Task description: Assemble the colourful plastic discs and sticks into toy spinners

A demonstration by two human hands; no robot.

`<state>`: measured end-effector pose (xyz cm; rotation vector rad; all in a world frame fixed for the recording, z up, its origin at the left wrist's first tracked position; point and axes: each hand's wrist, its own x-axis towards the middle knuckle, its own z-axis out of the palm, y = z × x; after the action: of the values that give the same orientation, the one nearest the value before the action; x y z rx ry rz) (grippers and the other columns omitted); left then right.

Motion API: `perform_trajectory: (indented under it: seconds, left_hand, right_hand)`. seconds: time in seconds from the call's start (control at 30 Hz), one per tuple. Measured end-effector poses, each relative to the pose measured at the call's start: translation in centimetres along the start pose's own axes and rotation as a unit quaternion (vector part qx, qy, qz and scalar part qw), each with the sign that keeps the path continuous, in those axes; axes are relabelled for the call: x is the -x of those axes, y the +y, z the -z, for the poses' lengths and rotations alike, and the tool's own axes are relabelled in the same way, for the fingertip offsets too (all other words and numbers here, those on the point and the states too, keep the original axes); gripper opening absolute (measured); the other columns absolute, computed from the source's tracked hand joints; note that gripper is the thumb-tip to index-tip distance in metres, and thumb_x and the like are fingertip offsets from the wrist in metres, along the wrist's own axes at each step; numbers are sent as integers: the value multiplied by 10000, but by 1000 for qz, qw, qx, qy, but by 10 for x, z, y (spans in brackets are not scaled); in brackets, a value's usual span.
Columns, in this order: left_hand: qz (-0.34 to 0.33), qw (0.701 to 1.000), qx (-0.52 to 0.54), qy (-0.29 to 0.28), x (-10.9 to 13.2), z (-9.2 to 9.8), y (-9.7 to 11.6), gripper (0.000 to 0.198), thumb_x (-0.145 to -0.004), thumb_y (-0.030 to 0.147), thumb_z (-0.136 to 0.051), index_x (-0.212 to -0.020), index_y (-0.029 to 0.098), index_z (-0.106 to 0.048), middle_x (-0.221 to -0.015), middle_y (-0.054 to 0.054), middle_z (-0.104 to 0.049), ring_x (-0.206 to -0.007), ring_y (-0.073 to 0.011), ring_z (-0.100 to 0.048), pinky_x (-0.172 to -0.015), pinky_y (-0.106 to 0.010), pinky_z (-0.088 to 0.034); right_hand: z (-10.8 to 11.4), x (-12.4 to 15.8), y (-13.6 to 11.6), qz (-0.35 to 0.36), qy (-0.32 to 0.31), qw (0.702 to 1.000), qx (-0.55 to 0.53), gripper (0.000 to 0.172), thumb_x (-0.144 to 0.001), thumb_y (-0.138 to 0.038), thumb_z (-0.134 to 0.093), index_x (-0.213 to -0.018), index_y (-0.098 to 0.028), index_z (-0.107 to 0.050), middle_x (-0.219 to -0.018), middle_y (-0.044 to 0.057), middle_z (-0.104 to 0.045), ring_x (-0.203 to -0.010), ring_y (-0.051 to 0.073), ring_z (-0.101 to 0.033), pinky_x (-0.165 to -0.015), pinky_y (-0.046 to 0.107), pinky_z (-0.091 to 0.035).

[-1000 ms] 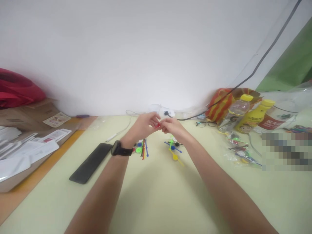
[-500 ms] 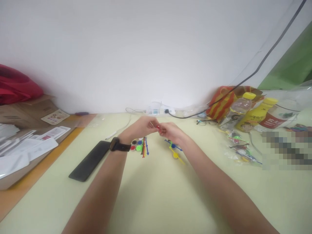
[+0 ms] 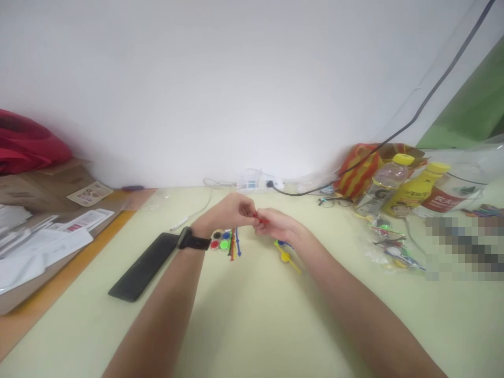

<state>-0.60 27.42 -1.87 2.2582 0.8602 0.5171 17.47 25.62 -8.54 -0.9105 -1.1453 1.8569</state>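
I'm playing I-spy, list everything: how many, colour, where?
Red piece: one, red, centre
Discs: several, mixed colours, centre
Sticks: several, mixed colours, centre
Pieces: some, yellow, blue, centre
Slab: one, black, left
Glasses: one pair, dark, back
Bottles: two, clear, yellow, right
Packet: one, clear, right
Bag: one, red-yellow, right
Container: one, red-labelled, right
Cables: several, black, white, back
Papers: several, white, left
Box: one, brown, left
Cloth: one, red, left
Panel: one, green, right
Table: one, green, below
Wall: one, white, back
Watch: one, black, left wrist
Left hand, right hand: two, bare, centre
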Motion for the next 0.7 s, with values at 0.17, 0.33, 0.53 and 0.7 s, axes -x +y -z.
perform_trajectory:
  seconds: [0.17, 0.33, 0.53, 0.7]
  left_hand:
    - [35, 999, 13, -1, 4, 7, -8, 173, -766, 320, -780, -778, 164, -708, -753, -40, -743, -705, -182, -700, -592, -233, -492]
    - [59, 998, 17, -27, 4, -1, -27, 169, -711, 314, -808, -799, 179, -758, -776, -44, -751, -725, -192, -708, -618, -242, -506]
    - [97, 992, -35, -70, 2, -12, -52, 219, -654, 371, -830, -797, 207, -807, -724, -31, -725, -637, -178, -642, -561, -252, -456]
    - [123, 987, -74, -66, 4, -5, -63, 215, -639, 384, -828, -772, 218, -797, -686, -25, -690, -583, -170, -615, -529, -256, -434]
  right_hand:
    - [-4, 1, 1, 7, 64, 986, 154, 99, -808, -258, -545, -875, -205, -495, -704, -29, -485, -572, 104, -386, -555, 227, -338]
    - [8, 5, 5, -4, 123, 923, 365, 267, -725, -79, -647, -943, -202, -553, -770, -11, -588, -643, 125, -533, -584, 223, -362]
    - [20, 22, -17, 2, 104, 850, 516, 338, -765, -73, -660, -1076, -202, -621, -922, 41, -690, -742, 161, -617, -627, 235, -406]
    - [47, 37, -49, 6, 138, 770, 623, 256, -850, -121, -613, -1093, -190, -655, -1106, 72, -701, -901, 168, -637, -703, 228, -434]
